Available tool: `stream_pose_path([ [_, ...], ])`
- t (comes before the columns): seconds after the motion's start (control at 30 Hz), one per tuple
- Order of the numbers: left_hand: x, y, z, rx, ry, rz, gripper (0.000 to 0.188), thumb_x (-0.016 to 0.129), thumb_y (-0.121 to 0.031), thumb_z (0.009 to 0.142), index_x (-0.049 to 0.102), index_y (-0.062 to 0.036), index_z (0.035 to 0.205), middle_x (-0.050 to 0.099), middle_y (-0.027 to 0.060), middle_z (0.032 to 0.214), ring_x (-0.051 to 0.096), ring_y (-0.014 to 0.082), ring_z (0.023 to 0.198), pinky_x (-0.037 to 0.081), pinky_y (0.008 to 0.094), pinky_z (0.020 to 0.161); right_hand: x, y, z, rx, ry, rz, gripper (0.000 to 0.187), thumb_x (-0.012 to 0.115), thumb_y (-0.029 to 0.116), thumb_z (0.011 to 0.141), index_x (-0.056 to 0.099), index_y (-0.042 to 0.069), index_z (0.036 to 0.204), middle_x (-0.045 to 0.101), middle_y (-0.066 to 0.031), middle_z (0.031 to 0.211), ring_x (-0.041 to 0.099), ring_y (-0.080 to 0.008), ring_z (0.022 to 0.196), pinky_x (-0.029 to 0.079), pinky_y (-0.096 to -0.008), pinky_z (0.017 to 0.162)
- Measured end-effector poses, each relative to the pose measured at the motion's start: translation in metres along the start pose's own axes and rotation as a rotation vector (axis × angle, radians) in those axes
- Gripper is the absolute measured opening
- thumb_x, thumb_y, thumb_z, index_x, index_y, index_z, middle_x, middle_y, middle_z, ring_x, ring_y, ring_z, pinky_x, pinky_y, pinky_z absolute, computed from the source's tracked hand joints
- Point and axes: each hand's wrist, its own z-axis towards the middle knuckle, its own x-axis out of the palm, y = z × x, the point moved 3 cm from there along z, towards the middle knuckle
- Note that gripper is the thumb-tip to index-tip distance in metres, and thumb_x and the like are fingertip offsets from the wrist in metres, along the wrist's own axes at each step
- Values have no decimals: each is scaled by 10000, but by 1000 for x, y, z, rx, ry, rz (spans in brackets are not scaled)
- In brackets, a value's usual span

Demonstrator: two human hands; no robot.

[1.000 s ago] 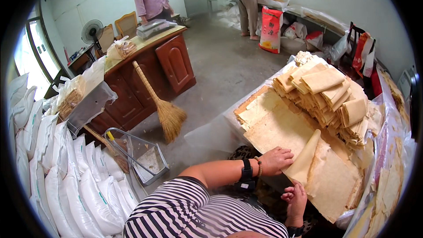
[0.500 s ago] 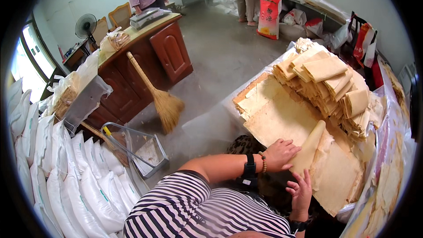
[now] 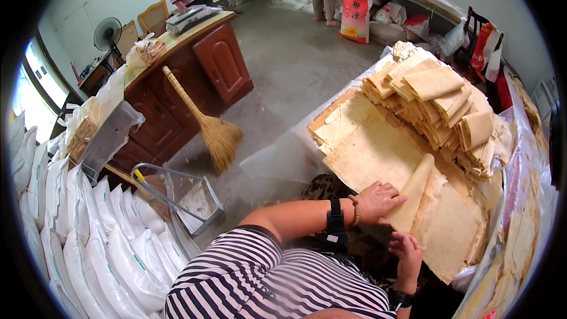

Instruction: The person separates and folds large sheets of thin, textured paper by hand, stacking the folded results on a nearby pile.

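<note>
Concrete-floored storeroom, counter [image 3: 534,242] at right piled with folded tan sheets [image 3: 440,103], broom [image 3: 207,124] against wooden desk [image 3: 177,77]. Left hand [image 3: 378,201] flat, fingers spread loose on curled tan sheet [image 3: 413,195] atop flat stack near counter edge. Right hand [image 3: 407,251] just below, fingers half-curled touching stack's edge; grip unclear.

Left hand [image 3: 378,199]: forearm extends rightward across the body, wrist bearing a black watch and bead bracelet, palm down, fingers spread and slightly curled. Right hand [image 3: 407,254]: raised from the lower edge, wrist bent back, palm facing up-left, fingers loosely curled, a dark band at the wrist.
</note>
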Motion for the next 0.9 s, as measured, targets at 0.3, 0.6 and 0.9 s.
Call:
stream_pose_path([
  [0.3,-5,0,1,-13,-34,-48,702,782,-318,764,520,-58,1361,658,127,1127,609,308,1095,469,427,918,16,10,-3,-238,52,-177,205,589,131,1007,714,-14,1080,726,-78,1082,666,-136,892,549,-262,781],
  [0.6,-13,2,0,-121,-84,-208,764,741,-347,798,473,-42,1446,682,156,897,661,354,857,519,444,777,39,50,-15,-724,-89,-856,116,668,49,881,738,5,963,721,-153,1068,656,-307,960,517,-373,879],
  [0.9,-6,-4,4,-80,-125,-145,740,747,-296,792,487,-32,1432,664,160,794,652,354,743,525,453,703,47,58,-25,-807,-98,-1196,277,713,98,835,703,1,1095,694,-172,1148,628,-372,1004,501,-428,912],
])
